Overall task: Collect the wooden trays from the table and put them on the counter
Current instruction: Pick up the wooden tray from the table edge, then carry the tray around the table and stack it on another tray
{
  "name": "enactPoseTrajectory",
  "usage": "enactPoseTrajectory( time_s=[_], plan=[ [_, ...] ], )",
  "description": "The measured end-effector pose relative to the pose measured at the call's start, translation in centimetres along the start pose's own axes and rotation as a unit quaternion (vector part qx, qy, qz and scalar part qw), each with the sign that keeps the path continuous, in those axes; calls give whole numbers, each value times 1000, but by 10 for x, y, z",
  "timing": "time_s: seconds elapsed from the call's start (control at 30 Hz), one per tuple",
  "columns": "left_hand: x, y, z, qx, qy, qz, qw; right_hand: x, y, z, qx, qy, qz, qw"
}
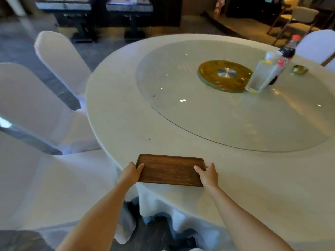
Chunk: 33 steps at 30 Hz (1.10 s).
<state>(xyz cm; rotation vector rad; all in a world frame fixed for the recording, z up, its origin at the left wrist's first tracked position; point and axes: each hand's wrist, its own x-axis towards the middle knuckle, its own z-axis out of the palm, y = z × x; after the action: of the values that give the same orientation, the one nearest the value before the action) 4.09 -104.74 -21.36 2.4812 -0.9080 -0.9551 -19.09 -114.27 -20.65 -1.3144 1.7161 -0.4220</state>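
A: Starting at the left, what is the left hand (130, 172) doing?

B: Its grip is clamped on the short left end of the wooden tray (170, 170), thumb lying over the rim and the other fingers hidden beneath. I take that as a hold meant to get under the edge so the tray can come up level.

A: And where is the tray itself?

B: At the near edge of the round, cloth-covered surface (117, 109), its near side at or just past the rim where the tablecloth drops away. Whether it rests on the cloth or is already raised a little, I cannot tell. It is empty.

A: The right hand (208, 173)?

B: It mirrors the left: grip clenched on the right end, thumb on top. One hand at each end keeps a long, flat tray from tipping.

A: Anything farther right?

B: Well apart from the tray, on the glass turntable (181, 84), stand a clear bottle (261, 75) and a dark, red-capped bottle (288, 49), with a small brass dish (300, 69) beside them. No counter shows here, so the carrying is yet to be done.
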Motion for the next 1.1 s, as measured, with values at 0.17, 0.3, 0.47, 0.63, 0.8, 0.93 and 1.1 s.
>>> enactPoseTrajectory(
  time_s=[0.17,0.3,0.47,0.63,0.8,0.93,1.1],
  plan=[
    [-21,-71,-63,-96,94,-56,989,-33,-56,62,-10,-75,-94,993],
    [-63,-140,-111,-170,170,-110,964,-81,-93,123,-28,-146,-166,975],
    [-131,-225,-164,-195,270,-160,929,-162,-123,199,-50,-221,-246,942],
    [-195,-321,-198,-221,341,-211,889,-253,-131,265,-65,-275,-306,909],
    [-256,-406,-215,-233,386,-260,854,-339,-121,321,-74,-330,-341,877],
    [-287,-461,-226,-251,408,-294,827,-390,-117,364,-90,-374,-355,852],
    [-297,-523,-254,-273,442,-319,793,-437,-141,431,-101,-414,-395,813]
  ],
)
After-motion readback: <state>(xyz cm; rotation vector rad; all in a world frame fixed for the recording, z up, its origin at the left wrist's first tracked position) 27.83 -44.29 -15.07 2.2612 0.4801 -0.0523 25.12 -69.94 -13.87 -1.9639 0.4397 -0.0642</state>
